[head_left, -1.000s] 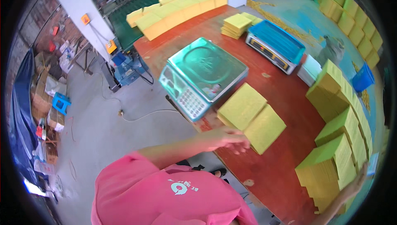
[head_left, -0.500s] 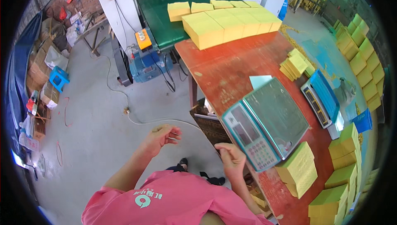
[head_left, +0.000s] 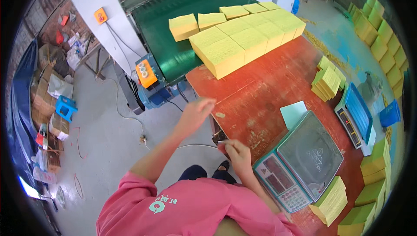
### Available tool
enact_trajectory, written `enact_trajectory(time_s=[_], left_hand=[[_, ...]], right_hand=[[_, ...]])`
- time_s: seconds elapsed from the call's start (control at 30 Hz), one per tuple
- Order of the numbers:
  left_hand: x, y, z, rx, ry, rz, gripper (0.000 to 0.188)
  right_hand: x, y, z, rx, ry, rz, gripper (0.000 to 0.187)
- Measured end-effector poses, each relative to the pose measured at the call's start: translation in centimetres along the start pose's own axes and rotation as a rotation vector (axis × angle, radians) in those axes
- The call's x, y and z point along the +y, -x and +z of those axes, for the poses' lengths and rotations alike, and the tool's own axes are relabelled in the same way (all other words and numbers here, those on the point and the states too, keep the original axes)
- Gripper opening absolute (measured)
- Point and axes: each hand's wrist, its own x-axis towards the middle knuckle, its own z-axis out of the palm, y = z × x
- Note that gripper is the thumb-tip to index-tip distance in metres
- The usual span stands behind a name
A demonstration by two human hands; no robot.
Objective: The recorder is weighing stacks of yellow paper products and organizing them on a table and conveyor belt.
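My left hand (head_left: 198, 112) is raised beside the near left edge of the red table (head_left: 243, 114), smeared by motion, so its fingers do not show clearly. Lower down, my right hand (head_left: 238, 154) is closed, with thumb and fingers pinched on a small reddish piece with a pale tip (head_left: 222, 146), too small to name. Close to that hand stands a digital weighing scale (head_left: 282, 181) with a glassy top plate. Across the table's far end, rows of yellow paper stacks (head_left: 230, 56) sit side by side, reaching toward the green conveyor belt (head_left: 158, 21).
A second scale with a blue tray (head_left: 356, 105) stands on the table's right side, near small yellow bundles (head_left: 328, 82). More yellow stacks (head_left: 371, 197) line the lower right. An orange control box (head_left: 145, 73) hangs by the belt. A blue stool (head_left: 66, 108) is at left.
The view has shifted toward the belt and table. My left hand has gone up and right, toward the table edge. My right hand stays low, and the small reddish piece now shows in its pinch.
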Motion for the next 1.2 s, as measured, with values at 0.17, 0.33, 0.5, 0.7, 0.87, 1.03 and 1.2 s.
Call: enact_trajectory(time_s=[0.17,0.33,0.5,0.7,0.87,1.03,1.2], left_hand=[[-0.8,-11.1,-2.3,0.165,-0.220,0.283,0.027],[-3.1,-20.3,-3.6,0.261,-0.474,0.530,0.033],[-6.5,-25.3,-3.9,0.170,-0.657,0.570,0.044],[-7.8,-26.6,-3.5,0.178,-0.592,0.739,0.043],[-7.9,-25.0,-4.4,0.038,-0.446,0.766,0.044],[-6.4,-17.8,-5.8,-0.173,-0.383,0.835,0.051],[-4.7,-15.2,-5.5,-0.333,-0.326,0.826,0.056]], right_hand=[[-5.7,-11.6,0.7,0.103,0.156,-0.240,0.016],[-8.3,-23.5,0.6,0.336,0.638,-0.707,0.023],[-8.3,-34.8,1.5,0.404,0.878,-0.742,0.035],[-5.5,-41.9,1.0,0.430,1.208,-0.619,0.036],[-5.5,-39.2,1.9,0.379,1.341,-0.535,0.027],[-4.7,-29.3,4.4,0.541,1.354,-0.559,0.029],[-5.9,-19.1,8.1,0.977,1.036,-0.554,0.030]])
